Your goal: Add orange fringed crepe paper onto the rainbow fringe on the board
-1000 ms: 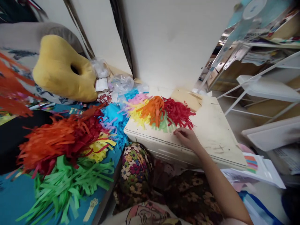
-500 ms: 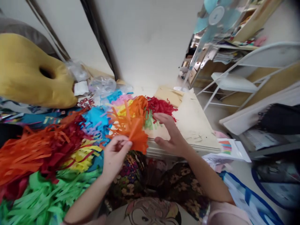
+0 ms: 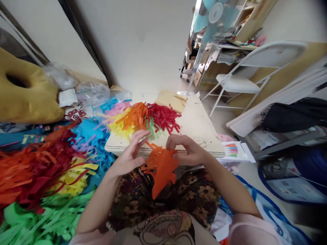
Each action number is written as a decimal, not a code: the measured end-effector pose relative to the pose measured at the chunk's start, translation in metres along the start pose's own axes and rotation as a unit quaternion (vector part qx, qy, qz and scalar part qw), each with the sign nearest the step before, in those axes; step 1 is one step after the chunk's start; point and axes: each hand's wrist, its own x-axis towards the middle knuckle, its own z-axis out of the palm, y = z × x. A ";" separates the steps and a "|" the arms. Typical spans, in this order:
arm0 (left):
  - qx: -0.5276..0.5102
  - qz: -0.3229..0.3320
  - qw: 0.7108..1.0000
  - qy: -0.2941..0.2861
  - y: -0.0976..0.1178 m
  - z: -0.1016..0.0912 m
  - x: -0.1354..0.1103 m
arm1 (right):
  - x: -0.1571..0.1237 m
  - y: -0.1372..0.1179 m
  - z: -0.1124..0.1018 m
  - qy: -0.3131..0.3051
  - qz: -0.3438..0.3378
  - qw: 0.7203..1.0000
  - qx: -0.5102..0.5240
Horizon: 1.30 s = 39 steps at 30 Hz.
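Note:
My right hand [image 3: 187,149] pinches the edge of an orange fringed tissue-paper piece [image 3: 163,168], which hangs over my lap in front of the table edge. Its cut strips spread to the left and a folded point droops downward. Just left of the paper, my left hand [image 3: 131,154] is open, thumb and fingers apart, holding nothing. Beyond both hands, on the white table [image 3: 196,126], lie fringed paper bunches: an orange one [image 3: 138,115], a dark red one [image 3: 166,117], a yellow one [image 3: 119,126] and a pale green one [image 3: 154,129].
Heaps of green [image 3: 48,217], red [image 3: 51,163] and blue [image 3: 92,136] fringed paper lie at the left. Behind them are a yellow cushion [image 3: 30,92] and clear plastic bags [image 3: 93,93]. A white folding chair [image 3: 240,83] and a fan [image 3: 216,13] stand at the right.
The orange paper has passed from my left hand to my right hand and moved lower and to the right. My left hand has opened. The view has swung right.

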 end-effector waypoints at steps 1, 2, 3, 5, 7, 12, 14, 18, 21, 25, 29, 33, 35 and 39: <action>0.009 0.007 0.998 -0.058 0.000 0.002 0.011 | -0.002 -0.001 -0.002 -0.015 0.005 1.000 0.012; 0.011 0.000 0.993 -0.122 0.000 0.007 0.022 | -0.004 -0.003 -0.004 -0.023 0.014 0.999 0.021; 0.009 -0.009 0.985 -0.173 0.000 0.012 0.032 | -0.006 -0.003 -0.005 -0.023 0.023 0.999 0.028; -0.003 -0.013 0.977 -0.211 0.000 0.023 0.047 | -0.012 -0.005 -0.009 -0.010 0.034 0.999 0.038; -0.014 -0.018 0.976 -0.216 0.001 0.032 0.055 | -0.019 -0.007 -0.012 0.006 0.037 0.998 0.047; 0.026 -0.078 0.956 -0.281 0.003 0.041 0.059 | -0.037 -0.013 -0.019 0.017 0.066 0.998 -0.005; 0.055 -0.081 0.943 -0.319 0.004 0.045 0.060 | -0.041 -0.015 -0.021 0.031 0.080 0.995 -0.047; 0.055 -0.042 0.933 -0.352 0.004 0.055 0.064 | -0.046 -0.015 -0.025 0.062 0.094 0.990 -0.087; 0.024 -0.020 0.950 -0.310 0.001 0.060 0.066 | -0.049 -0.015 -0.029 0.060 0.070 0.994 -0.062; 0.033 0.029 0.968 -0.246 -0.001 0.062 0.065 | -0.051 -0.016 -0.032 0.066 0.038 0.995 -0.060; 0.153 0.146 0.966 -0.149 0.001 0.065 0.060 | -0.052 -0.018 -0.029 0.123 0.031 0.983 -0.133; 0.186 0.316 0.923 -0.117 0.001 0.066 0.056 | -0.054 -0.020 -0.024 0.200 -0.014 0.953 -0.230; 0.194 0.385 0.894 -0.122 0.001 0.066 0.055 | -0.056 -0.022 -0.022 0.205 -0.051 0.937 -0.280; 0.235 0.452 0.851 -0.130 0.002 0.067 0.055 | -0.062 -0.027 -0.020 0.181 -0.099 0.905 -0.374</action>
